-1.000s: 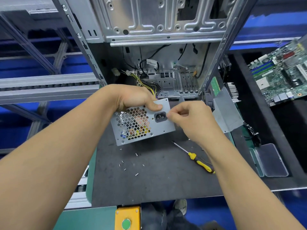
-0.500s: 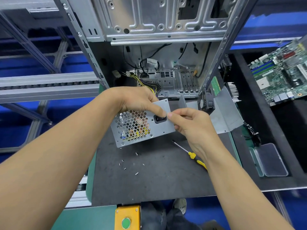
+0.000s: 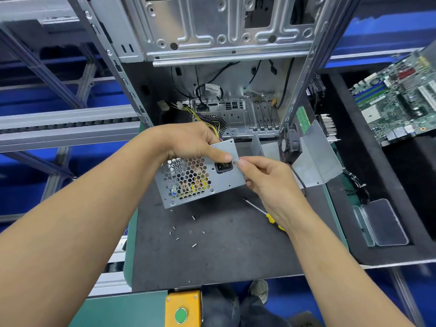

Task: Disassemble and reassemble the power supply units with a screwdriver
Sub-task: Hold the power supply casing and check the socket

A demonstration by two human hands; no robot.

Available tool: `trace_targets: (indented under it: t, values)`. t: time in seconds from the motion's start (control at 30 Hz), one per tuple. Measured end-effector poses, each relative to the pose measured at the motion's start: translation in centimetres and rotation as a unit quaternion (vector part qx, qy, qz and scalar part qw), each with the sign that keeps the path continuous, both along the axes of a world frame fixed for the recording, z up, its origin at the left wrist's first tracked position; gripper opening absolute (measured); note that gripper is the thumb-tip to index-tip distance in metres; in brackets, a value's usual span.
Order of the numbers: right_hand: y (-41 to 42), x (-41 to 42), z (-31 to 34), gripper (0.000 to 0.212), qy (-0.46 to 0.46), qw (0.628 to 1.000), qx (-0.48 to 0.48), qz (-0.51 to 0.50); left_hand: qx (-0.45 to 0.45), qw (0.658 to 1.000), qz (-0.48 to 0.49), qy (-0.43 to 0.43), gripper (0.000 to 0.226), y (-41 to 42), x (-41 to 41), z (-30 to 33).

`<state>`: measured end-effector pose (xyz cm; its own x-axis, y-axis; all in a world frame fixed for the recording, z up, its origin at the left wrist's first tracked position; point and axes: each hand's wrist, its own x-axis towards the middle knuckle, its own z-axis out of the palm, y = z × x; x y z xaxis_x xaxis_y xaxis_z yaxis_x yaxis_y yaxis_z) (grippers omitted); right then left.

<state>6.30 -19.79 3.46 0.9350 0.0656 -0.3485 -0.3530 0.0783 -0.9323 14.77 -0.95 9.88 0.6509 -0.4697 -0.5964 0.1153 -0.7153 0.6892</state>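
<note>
Head view — power supply unit between both hands, gripped.

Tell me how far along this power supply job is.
Done: the power supply is out of the case, loose screws on the mat. In hand: left hand holds it, right hand fingers at a hole beside the socket. Left: the screwdriver lies unused.

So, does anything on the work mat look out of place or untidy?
Yes. Several small screws lie scattered loose on the dark mat, below the power supply unit, not in the plastic box at the right.
</note>
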Motion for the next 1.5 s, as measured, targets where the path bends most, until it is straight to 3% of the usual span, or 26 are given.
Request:
trace_targets:
  t: [0.13, 0.37, 0.47, 0.6, 0.77, 1.07, 1.37, 1.5]
  values:
    - [0.0, -0.1, 0.2, 0.012, -0.041, 0.999, -0.027, 0.009, 0.005, 1.0, 0.002, -0.001, 0.045, -0.1, 0.1, 0.0]
    - [0.3, 0.3, 0.4, 0.018, -0.088, 0.994, -0.047, 0.037, -0.018, 0.999, 0.0, 0.044, 0.053, 0.1, 0.0, 0.1]
    - [0.2, 0.2, 0.2, 0.017, -0.083, 0.995, -0.046, 0.037, -0.03, 0.996, 0.013, 0.078, 0.052, 0.3, 0.3, 0.0]
    - [0.3, 0.1, 0.2, 0.028, -0.088, 0.995, -0.034, 0.031, -0.02, 0.998, 0.005, 0.054, 0.044, 0.0, 0.2, -0.2]
    - [0.4, 0.4, 0.1, 0.015, -0.049, 0.998, -0.019, 0.04, -0.003, 0.998, 0.004, 0.056, 0.038, 0.1, 0.3, -0.2]
    - [0.2, 1.0, 0.0, 0.012, -0.022, 0.998, -0.031, 0.047, -0.002, 0.999, -0.008, 0.048, 0.047, -0.3, 0.1, -0.2]
    - [0.4, 1.0, -0.4, 0.01, -0.002, 1.0, 0.02, 0.018, 0.002, 0.999, -0.013, 0.039, 0.036, -0.2, 0.1, 0.0]
    - [0.9, 0.9, -0.4, 0.01, -0.021, 1.0, -0.005, -0.01, 0.014, 0.999, -0.009, 0.031, 0.038, 0.0, 0.3, 0.3]
